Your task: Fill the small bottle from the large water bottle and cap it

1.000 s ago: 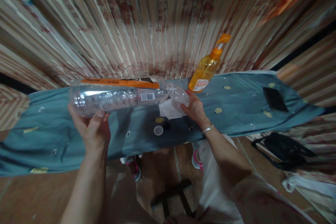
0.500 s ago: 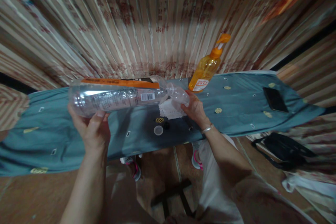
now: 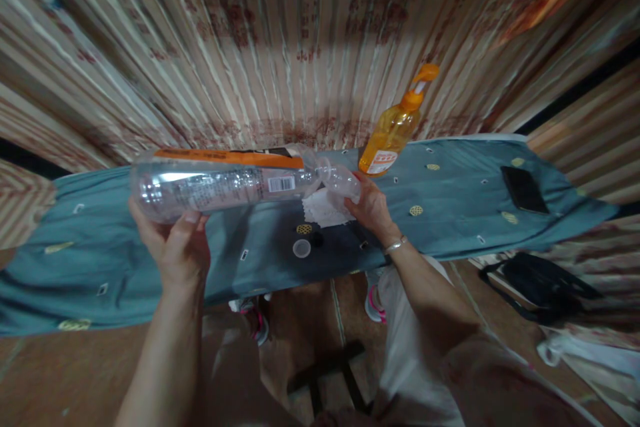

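Observation:
A large clear plastic bottle (image 3: 225, 183) with an orange label strip and a barcode lies nearly level, its base to the left. My left hand (image 3: 177, 240) is closed around its underside near the base. At the other end, the bottle's mouth meets a small clear plastic container (image 3: 343, 181), pinched in my right hand (image 3: 370, 207). Below them, a white paper tissue (image 3: 327, 209) lies on the blue-green cloth (image 3: 280, 267). A small round translucent lid (image 3: 301, 249) rests nearer to me, beside a small dark object that I cannot make out.
An orange pump bottle (image 3: 393, 133) with yellow liquid stands at the back of the table. A black phone (image 3: 524, 189) lies on the right. A black bag (image 3: 545, 287) is low at the right, and a dark metal stand (image 3: 330, 367) shows below. A patterned curtain (image 3: 280, 47) hangs behind.

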`<move>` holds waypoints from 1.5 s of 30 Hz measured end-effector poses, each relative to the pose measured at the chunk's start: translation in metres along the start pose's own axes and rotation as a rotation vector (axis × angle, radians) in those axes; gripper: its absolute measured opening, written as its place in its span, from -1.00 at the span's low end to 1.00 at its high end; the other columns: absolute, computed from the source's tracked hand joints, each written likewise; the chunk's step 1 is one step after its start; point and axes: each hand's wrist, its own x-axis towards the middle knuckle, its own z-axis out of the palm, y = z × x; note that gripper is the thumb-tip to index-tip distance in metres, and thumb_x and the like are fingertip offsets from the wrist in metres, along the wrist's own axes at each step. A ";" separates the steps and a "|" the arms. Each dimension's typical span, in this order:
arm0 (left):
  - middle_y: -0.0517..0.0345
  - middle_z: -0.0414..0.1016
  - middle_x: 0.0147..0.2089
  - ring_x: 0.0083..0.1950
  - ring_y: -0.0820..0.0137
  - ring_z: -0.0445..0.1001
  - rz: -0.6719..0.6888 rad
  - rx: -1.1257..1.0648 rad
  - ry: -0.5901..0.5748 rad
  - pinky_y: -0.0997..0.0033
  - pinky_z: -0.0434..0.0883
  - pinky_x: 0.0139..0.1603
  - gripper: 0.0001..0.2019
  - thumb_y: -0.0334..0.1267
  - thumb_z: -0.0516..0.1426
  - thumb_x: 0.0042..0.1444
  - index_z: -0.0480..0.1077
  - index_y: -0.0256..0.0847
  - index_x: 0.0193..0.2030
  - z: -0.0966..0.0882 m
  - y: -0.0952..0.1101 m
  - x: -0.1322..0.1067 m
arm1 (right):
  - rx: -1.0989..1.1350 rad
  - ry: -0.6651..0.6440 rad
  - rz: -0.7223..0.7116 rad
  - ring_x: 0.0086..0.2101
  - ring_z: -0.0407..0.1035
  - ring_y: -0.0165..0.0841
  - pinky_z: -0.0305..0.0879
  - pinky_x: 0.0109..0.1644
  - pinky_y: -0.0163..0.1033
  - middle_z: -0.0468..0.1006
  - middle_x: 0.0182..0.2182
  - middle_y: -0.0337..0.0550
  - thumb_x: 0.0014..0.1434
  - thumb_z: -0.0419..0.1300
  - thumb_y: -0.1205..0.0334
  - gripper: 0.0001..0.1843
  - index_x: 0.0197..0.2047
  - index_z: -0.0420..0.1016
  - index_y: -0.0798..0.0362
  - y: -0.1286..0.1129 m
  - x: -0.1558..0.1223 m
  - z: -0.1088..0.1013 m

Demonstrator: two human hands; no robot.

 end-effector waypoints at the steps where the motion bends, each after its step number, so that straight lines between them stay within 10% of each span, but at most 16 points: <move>1: 0.24 0.30 -0.29 -0.37 0.47 0.24 0.000 0.002 -0.004 0.42 0.34 -0.35 -0.50 -0.21 0.36 -0.37 0.40 -0.07 -0.17 0.000 0.000 0.000 | -0.002 -0.004 0.003 0.06 0.43 -0.04 0.37 0.20 0.09 0.52 0.08 0.15 0.06 0.22 0.22 -0.37 0.21 0.28 0.14 0.000 0.000 0.000; 45: 0.26 0.28 -0.33 -0.43 0.54 0.23 0.022 -0.046 -0.014 0.57 0.26 -0.49 -0.51 -0.27 0.36 -0.35 0.40 -0.09 -0.18 -0.001 0.001 0.001 | 0.018 -0.022 -0.012 0.08 0.41 -0.02 0.34 0.22 0.14 0.50 0.09 0.20 0.10 0.21 0.21 -0.38 0.22 0.24 0.15 0.001 0.001 0.000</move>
